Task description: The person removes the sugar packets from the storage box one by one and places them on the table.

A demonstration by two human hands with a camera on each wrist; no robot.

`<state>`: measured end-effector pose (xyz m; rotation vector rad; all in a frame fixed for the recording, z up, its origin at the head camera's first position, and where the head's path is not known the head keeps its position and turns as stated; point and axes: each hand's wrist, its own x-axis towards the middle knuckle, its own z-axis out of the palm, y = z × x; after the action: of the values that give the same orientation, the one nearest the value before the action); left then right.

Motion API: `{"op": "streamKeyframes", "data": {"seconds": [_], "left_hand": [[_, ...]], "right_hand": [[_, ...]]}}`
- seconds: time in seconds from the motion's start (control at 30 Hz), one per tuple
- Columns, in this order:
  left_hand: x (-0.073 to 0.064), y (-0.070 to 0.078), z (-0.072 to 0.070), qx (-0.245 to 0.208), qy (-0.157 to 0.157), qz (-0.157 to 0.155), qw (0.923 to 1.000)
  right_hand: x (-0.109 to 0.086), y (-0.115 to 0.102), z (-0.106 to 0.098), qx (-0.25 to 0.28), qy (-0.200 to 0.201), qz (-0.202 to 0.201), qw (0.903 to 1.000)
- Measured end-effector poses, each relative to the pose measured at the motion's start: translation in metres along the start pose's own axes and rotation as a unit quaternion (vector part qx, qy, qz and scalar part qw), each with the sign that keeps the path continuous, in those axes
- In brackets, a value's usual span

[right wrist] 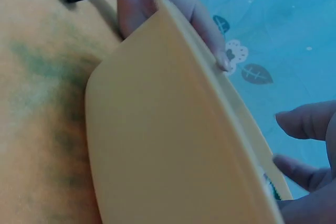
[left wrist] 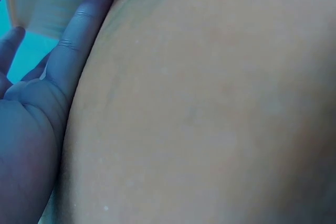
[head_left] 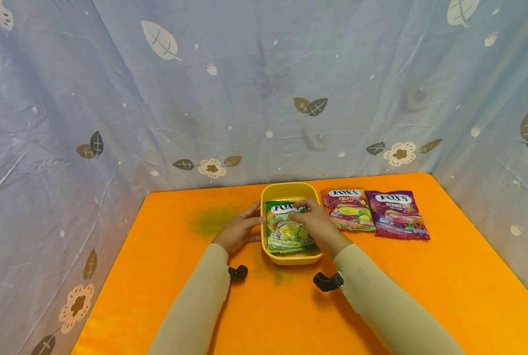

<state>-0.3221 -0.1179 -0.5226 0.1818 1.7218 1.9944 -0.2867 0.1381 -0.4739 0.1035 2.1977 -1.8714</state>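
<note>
A yellow container (head_left: pixel 290 260) stands on the orange tabletop, and a green FOX'S candy bag (head_left: pixel 286 234) lies face up in it. At its left wall, my left hand (head_left: pixel 239 231) holds the container, thumb over the rim and the other fingers along the outside. In the left wrist view, fingers (left wrist: pixel 73 45) reach to a blurred pale wall. My right hand (head_left: pixel 319 224) is over the right side of the green bag, covering part of its print. The right wrist view shows that hand's thumb and a finger spread apart above the rim; contact with the bag cannot be judged.
Right of the container lie a red FOX'S Fruits bag (head_left: pixel 348 209) and a purple FOX'S Berries bag (head_left: pixel 398 215), side by side. A leaf-patterned cloth (head_left: pixel 264 123) hangs behind the table and along both sides. Black wrist devices (head_left: pixel 328 282) sit at both cuffs.
</note>
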Motion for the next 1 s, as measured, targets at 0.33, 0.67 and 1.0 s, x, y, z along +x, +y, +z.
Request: {"op": "streamKeyframes", "data": {"seconds": [0.33, 0.67, 1.0], "left_hand": [[-0.0002, 0.0008, -0.0012, -0.004, -0.004, 0.001, 1.0000], [0.0020, -0.0010, -0.0016, -0.008, 0.000, -0.003, 1.0000], [0.0015, -0.0020, -0.0021, -0.019, -0.007, -0.001, 0.9998]], "right_hand": [[0.0006, 0.0020, 0.0004, -0.043, -0.025, -0.031, 0.9983], [0.0009, 0.0052, 0.0003, -0.009, -0.076, -0.040, 0.9963], [-0.0011, 0.0025, -0.0030, -0.006, -0.094, -0.030, 0.9952]]}}
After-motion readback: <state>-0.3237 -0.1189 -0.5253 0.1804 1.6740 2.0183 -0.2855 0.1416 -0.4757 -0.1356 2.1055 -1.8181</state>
